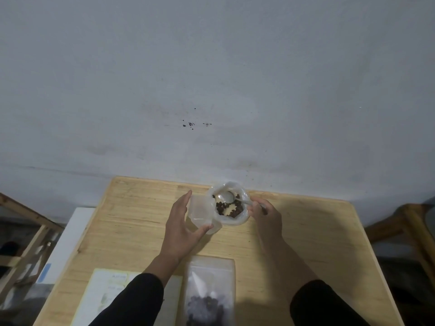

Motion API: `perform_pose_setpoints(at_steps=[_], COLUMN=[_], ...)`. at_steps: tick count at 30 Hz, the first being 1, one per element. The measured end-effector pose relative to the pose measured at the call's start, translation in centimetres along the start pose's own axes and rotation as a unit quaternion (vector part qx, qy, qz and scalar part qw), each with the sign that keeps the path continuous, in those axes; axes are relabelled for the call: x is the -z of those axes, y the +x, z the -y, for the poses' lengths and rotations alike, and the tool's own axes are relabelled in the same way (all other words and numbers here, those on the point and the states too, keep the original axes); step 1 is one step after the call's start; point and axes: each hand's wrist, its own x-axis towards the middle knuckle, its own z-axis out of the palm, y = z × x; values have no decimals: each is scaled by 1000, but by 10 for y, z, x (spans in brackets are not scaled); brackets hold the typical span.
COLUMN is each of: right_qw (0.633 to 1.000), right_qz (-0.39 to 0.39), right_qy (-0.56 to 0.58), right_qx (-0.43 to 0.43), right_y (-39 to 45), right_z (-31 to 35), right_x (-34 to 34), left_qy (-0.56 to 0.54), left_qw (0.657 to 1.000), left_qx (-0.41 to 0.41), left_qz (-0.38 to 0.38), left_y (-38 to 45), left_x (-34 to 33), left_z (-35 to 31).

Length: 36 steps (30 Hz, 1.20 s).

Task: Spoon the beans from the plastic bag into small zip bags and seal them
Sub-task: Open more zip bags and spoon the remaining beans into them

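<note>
The plastic bag with beans stands open on the bench, between both hands. The right hand grips a spoon inside it. The left hand holds a small zip bag just beside.

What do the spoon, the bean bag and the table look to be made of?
Spoon: likely polished metal; its bowl gives a bright silvery glare. Plastic bag: thin, cloudy, translucent film, with dark beans showing through its rolled rim. Table: pale wood or wood veneer with a matt finish, streaked by straight grain lines.
</note>
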Motion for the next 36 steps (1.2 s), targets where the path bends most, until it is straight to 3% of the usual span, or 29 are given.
perform_pose_setpoints(at_steps=[4,15,23,30,36], right_qw=[996,976,1000,988,975], right_qz=[7,-35,-4,5,-8], right_qy=[-81,-158,0,113,185], right_qx=[40,145,6,-100,-125], right_y=[4,7,-10,-19,-16], right_z=[1,-4,-17,-29,-22], right_x=[-5,15,10,-1,3], left_qy=[3,-8,-34,-39,-30], left_qw=[1000,1000,999,999,999], left_qx=[-3,9,16,23,17], left_qz=[0,12,14,19,24], left_y=[0,1,3,5,6], left_x=[0,-3,-13,-19,-14], left_z=[1,4,2,2,0])
